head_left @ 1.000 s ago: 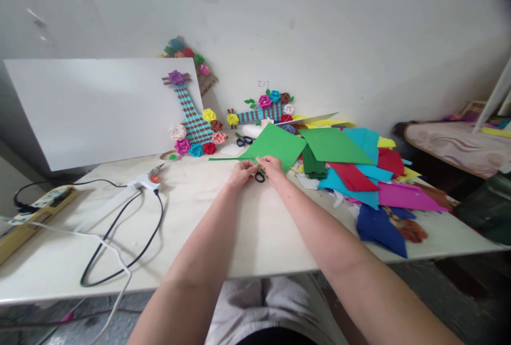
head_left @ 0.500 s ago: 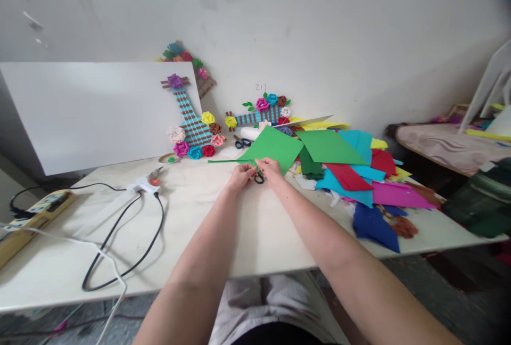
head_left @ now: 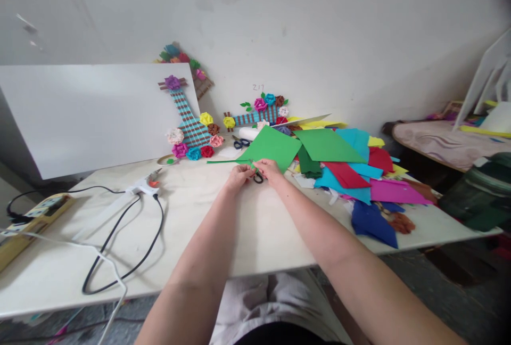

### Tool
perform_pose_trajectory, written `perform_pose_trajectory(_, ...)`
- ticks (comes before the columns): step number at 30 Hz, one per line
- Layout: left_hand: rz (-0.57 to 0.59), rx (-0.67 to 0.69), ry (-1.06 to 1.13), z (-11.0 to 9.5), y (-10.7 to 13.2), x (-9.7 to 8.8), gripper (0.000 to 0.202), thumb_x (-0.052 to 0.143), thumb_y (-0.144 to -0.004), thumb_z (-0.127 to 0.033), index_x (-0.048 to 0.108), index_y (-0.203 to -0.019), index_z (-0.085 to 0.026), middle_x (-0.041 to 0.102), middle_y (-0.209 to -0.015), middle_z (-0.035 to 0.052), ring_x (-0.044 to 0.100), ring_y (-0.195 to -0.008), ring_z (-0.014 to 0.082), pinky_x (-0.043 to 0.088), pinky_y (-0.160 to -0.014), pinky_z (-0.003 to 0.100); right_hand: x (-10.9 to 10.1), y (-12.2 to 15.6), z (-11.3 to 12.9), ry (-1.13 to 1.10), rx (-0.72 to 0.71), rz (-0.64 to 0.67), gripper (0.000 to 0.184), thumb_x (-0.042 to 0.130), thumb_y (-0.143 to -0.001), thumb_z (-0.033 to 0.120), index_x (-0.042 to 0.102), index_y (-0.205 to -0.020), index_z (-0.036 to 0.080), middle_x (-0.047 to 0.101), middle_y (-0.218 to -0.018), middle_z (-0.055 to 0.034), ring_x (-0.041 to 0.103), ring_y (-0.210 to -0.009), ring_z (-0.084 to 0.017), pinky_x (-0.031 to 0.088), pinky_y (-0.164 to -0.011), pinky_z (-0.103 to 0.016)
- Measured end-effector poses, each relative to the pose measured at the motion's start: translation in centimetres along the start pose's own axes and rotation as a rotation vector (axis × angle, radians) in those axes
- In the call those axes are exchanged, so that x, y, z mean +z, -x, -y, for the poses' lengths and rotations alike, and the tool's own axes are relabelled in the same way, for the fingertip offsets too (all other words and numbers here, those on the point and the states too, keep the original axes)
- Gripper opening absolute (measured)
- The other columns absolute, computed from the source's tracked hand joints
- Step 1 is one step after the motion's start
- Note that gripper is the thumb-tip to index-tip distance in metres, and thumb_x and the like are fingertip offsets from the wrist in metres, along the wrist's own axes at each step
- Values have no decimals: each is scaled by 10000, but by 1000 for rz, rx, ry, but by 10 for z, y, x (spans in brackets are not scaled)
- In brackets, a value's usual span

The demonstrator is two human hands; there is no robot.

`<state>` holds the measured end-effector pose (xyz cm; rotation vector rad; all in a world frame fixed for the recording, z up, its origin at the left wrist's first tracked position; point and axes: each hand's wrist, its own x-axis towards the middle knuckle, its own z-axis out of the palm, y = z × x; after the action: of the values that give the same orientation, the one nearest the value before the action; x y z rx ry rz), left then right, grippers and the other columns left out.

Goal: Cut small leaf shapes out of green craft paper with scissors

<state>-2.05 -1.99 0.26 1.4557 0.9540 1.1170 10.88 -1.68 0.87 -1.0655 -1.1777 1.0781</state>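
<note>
My left hand (head_left: 240, 173) and my right hand (head_left: 268, 170) meet over the middle of the table, fingertips pinched close together. Between them shows a small piece of green paper (head_left: 252, 164), partly covered by the fingers. Just below the fingertips is the black handle loop of a pair of scissors (head_left: 258, 178); whether it lies on the table or touches a hand, I cannot tell. A thin green paper strip (head_left: 220, 162) stretches leftward behind my left hand. Beyond my right hand lies a large green paper sheet (head_left: 273, 145).
Coloured paper pieces (head_left: 346, 174) are heaped to the right. A glue gun (head_left: 142, 186) with looping cables and a power strip (head_left: 34, 220) occupy the left. Flower-trimmed guitar shapes (head_left: 194, 126) stand at the back, near a white board (head_left: 91, 116). A dark green container (head_left: 477, 190) is far right.
The view has shifted slightly. Both hands stay in the same place, with only small finger movement around the green piece.
</note>
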Motion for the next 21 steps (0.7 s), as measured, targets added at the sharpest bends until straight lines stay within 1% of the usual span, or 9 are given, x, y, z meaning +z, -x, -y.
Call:
perform_pose_trajectory(6,30,-9,11,-2,2,-2,307,686,-574,-408,535,-568,-140,572,-552,12,440,-450,77,317,-456,212,-1,0,-1,-23,4,27,216,671,-568,342,543,-568,169,363,-342,97,255,-316,-43,176,-343,-203)
perform_pose_trajectory(9,26,-24,23,-3,3,-1,312,689,-568,-404,521,-551,-142,578,-549,14,434,-443,74,320,-458,214,-1,-1,-2,-19,7,43,225,660,-563,362,546,-573,169,362,-343,98,254,-318,-43,175,-343,-202)
perform_pose_trajectory(11,1,-26,37,-5,4,-1,316,692,-564,-404,512,-545,-144,570,-537,8,425,-436,72,315,-454,215,-1,-1,-3,-12,2,42,250,656,-561,393,537,-569,173,369,-355,97,257,-321,-43,178,-343,-201)
perform_pose_trajectory(16,-112,-3,64,-5,3,-1,312,689,-563,-414,535,-558,-143,568,-535,5,435,-455,76,316,-453,209,1,-2,-6,45,-43,6,297,651,-549,438,513,-546,175,406,-390,89,279,-340,-38,201,-353,-197)
perform_pose_trajectory(19,-122,-14,72,-3,2,-2,320,691,-568,-431,557,-576,-141,579,-545,15,451,-468,83,331,-453,210,1,-4,-9,82,-55,-15,301,639,-558,454,521,-562,176,406,-399,91,286,-352,-39,210,-362,-194)
perform_pose_trajectory(21,-124,-33,115,-1,0,-2,351,669,-594,-472,560,-596,-139,594,-565,30,473,-476,92,354,-460,218,1,-5,-10,93,-48,-15,302,639,-560,456,521,-571,178,398,-395,94,284,-351,-41,210,-362,-194)
